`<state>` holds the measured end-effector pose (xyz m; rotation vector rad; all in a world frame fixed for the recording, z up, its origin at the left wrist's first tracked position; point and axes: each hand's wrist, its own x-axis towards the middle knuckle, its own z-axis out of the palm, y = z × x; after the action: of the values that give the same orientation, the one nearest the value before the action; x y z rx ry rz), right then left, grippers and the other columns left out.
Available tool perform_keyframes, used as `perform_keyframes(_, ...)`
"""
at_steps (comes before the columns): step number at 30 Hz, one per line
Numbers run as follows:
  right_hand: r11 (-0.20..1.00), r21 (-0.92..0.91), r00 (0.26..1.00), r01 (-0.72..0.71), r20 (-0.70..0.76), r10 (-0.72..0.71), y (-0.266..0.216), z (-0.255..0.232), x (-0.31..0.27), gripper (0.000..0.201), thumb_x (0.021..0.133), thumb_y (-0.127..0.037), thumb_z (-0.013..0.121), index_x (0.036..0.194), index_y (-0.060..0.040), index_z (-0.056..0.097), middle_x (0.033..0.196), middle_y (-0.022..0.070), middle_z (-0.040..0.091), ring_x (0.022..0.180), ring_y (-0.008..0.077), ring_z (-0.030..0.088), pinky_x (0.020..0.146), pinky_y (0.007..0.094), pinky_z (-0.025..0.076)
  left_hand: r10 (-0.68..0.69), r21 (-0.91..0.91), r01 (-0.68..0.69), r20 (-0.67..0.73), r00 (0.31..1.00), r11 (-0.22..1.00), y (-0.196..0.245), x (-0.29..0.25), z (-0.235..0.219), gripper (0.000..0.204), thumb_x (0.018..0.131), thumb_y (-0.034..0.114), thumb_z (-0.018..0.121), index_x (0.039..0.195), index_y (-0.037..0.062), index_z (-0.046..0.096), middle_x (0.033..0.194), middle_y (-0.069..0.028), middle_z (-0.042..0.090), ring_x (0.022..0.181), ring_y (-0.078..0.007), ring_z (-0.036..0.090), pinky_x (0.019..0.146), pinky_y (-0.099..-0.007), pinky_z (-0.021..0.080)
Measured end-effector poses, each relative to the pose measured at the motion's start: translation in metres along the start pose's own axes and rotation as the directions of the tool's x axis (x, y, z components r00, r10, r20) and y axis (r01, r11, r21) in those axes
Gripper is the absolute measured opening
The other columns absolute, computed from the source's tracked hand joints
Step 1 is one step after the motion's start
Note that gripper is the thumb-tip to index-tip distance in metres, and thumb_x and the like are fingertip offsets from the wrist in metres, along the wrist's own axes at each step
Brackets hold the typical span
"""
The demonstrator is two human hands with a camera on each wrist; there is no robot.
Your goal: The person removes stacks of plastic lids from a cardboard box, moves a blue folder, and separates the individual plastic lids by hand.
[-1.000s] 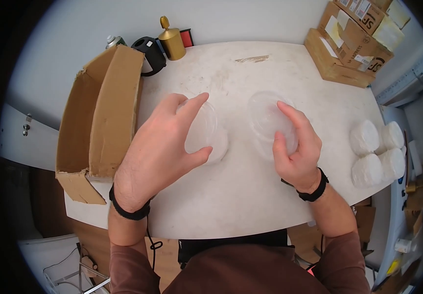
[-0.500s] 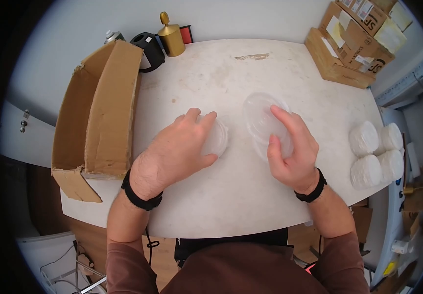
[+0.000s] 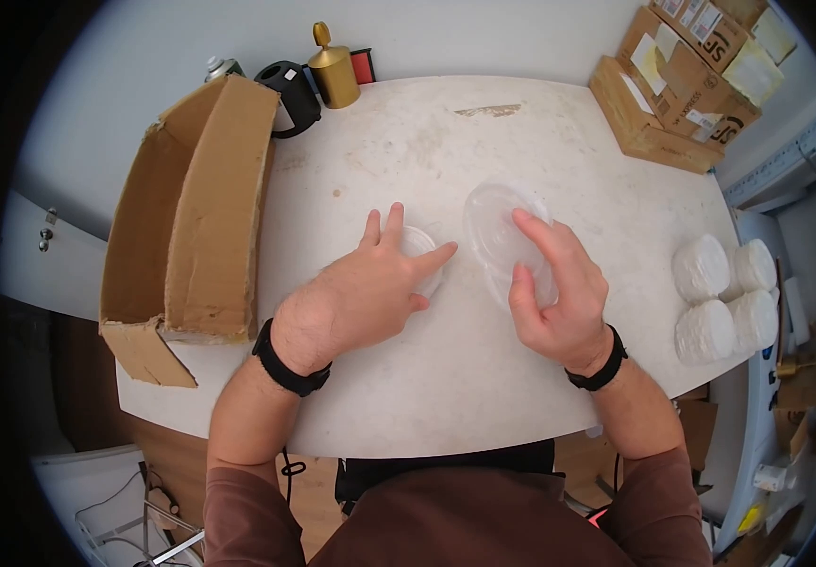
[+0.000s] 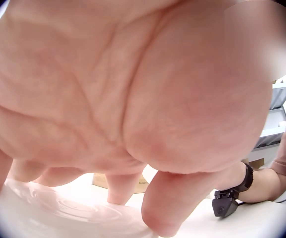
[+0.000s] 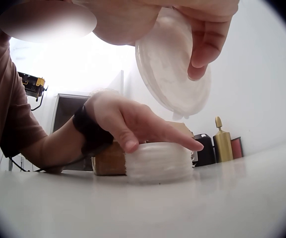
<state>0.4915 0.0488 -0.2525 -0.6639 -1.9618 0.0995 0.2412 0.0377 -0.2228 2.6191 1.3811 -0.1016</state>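
A short stack of translucent round plastic lids [image 5: 158,167], its side ridged, stands on the white table [image 3: 446,397]. My left hand [image 3: 361,293] lies over that stack with fingers spread and mostly straight, fingertips around its top in the left wrist view. To the right, my right hand [image 3: 567,307] pinches a translucent round plastic lid [image 5: 160,69] between thumb and fingers. This lid is tilted and raised above the table, higher than the stack in the right wrist view. My left palm hides much of the stack from the head view.
An open cardboard box [image 3: 214,217] stands left. Behind it are a black cylindrical item [image 3: 290,99] and a gold canister [image 3: 334,77]. Several white wrapped stacks [image 3: 705,269] stand at the right edge, with cardboard parcels [image 3: 682,90] at the back right.
My left hand has come down and right onto the stack, and the lid once seen at its fingers is no longer apart. My right hand, with its lid, has shifted slightly left.
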Motion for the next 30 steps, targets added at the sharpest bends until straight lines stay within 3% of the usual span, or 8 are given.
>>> perform_keyframes(7, 1.0, -0.002, 1.0, 0.004, -0.004, -0.004, 0.0, 0.001, 0.001, 0.06, 0.08, 0.013, 0.066, 0.14, 0.0095, 0.061, 0.116, 0.0272, 0.072, 0.086, 0.0367, 0.074, 0.073, 0.038, 0.061, -0.125, -0.01, 0.125, 0.048, 0.991, 0.992, 0.01, -0.008, -0.017, 0.093, 0.093, 0.031, 0.085, 0.171, 0.0204, 0.036, 0.167, -0.046, 0.025, 0.154, -0.0626, 0.033, 0.12, -0.063, 0.044)
perform_keyframes(10, 0.999, 0.001, 0.999, -0.046, 0.023, 0.046, -0.001, -0.001, -0.003, 0.059, 0.081, 0.012, 0.067, 0.14, 0.0098, 0.061, 0.12, 0.0267, 0.072, 0.089, 0.0376, 0.075, 0.075, 0.0378, 0.062, -0.175, -0.121, 0.164, -0.088, 0.981, 0.979, 0.014, -0.009, -0.019, 0.106, 0.087, 0.032, 0.09, 0.172, 0.015, 0.03, 0.171, -0.0402, 0.023, 0.157, -0.0558, 0.032, 0.123, -0.0658, 0.04)
perform_keyframes(12, 1.0, -0.001, 1.0, -0.01, 0.016, 0.01, -0.001, -0.001, -0.004, 0.059, 0.081, 0.011, 0.067, 0.14, 0.01, 0.061, 0.123, 0.0266, 0.071, 0.093, 0.0382, 0.075, 0.077, 0.0378, 0.062, -0.046, -0.148, -0.013, -0.387, 0.921, 0.989, 0.021, -0.001, -0.02, 0.113, 0.08, 0.025, 0.095, 0.172, 0.0104, 0.03, 0.172, -0.0341, 0.027, 0.149, -0.0503, 0.047, 0.116, -0.0587, 0.05)
perform_keyframes(18, 0.988, 0.141, 0.995, 0.057, 0.079, -0.068, 0.0, -0.001, -0.01, 0.065, 0.083, 0.005, 0.075, 0.145, 0.011, 0.056, 0.136, 0.0278, 0.068, 0.106, 0.0405, 0.075, 0.088, 0.0397, 0.063, 0.011, -0.415, -0.224, -0.456, 0.89, 0.882, 0.042, 0.012, -0.011, 0.112, 0.074, 0.008, 0.093, 0.169, 0.0103, 0.035, 0.168, -0.025, 0.038, 0.124, -0.0472, 0.065, 0.096, -0.0422, 0.061)
perform_keyframes(21, 0.977, 0.2, 0.993, 0.067, 0.083, -0.085, 0.002, 0.0, -0.014, 0.071, 0.086, -0.001, 0.081, 0.149, 0.0118, 0.051, 0.141, 0.0293, 0.066, 0.11, 0.0419, 0.074, 0.092, 0.0419, 0.062, -0.028, -0.502, -0.163, -0.351, 0.936, 0.85, 0.044, 0.005, -0.022, 0.11, 0.073, 0.008, 0.093, 0.168, 0.0103, 0.037, 0.164, -0.0229, 0.042, 0.128, -0.0464, 0.063, 0.101, -0.0432, 0.06)
perform_keyframes(24, 0.968, 0.244, 0.994, 0.064, 0.065, -0.083, 0.003, 0.001, -0.019, 0.076, 0.087, -0.007, 0.085, 0.15, 0.0127, 0.049, 0.144, 0.0307, 0.065, 0.115, 0.0435, 0.074, 0.095, 0.0434, 0.062, -0.002, -0.535, -0.237, -0.407, 0.913, 0.811, 0.038, 0.005, -0.021, 0.111, 0.072, 0.009, 0.094, 0.167, 0.0098, 0.037, 0.165, -0.0206, 0.041, 0.133, -0.0431, 0.061, 0.106, -0.0442, 0.058)
perform_keyframes(28, 0.959, 0.285, 0.997, 0.003, 0.069, -0.024, 0.004, 0.001, -0.022, 0.076, 0.089, -0.008, 0.085, 0.151, 0.0141, 0.047, 0.147, 0.0323, 0.062, 0.121, 0.0455, 0.073, 0.1, 0.0443, 0.062, -0.048, -0.629, -0.193, -0.345, 0.937, 0.753, 0.031, 0.005, -0.03, 0.108, 0.074, 0.009, 0.093, 0.167, 0.0079, 0.038, 0.163, -0.0183, 0.046, 0.136, -0.0387, 0.059, 0.112, -0.0452, 0.055)
perform_keyframes(30, 0.969, 0.245, 0.995, 0.025, 0.089, -0.048, 0.003, -0.002, -0.018, 0.075, 0.089, -0.007, 0.084, 0.151, 0.0145, 0.047, 0.148, 0.0327, 0.062, 0.121, 0.0457, 0.073, 0.099, 0.0446, 0.062, -0.007, -0.578, -0.27, -0.43, 0.903, 0.77, 0.025, 0.007, -0.026, 0.104, 0.076, 0.01, 0.092, 0.166, 0.0079, 0.04, 0.156, -0.0165, 0.055, 0.133, -0.0356, 0.062, 0.115, -0.0465, 0.052)
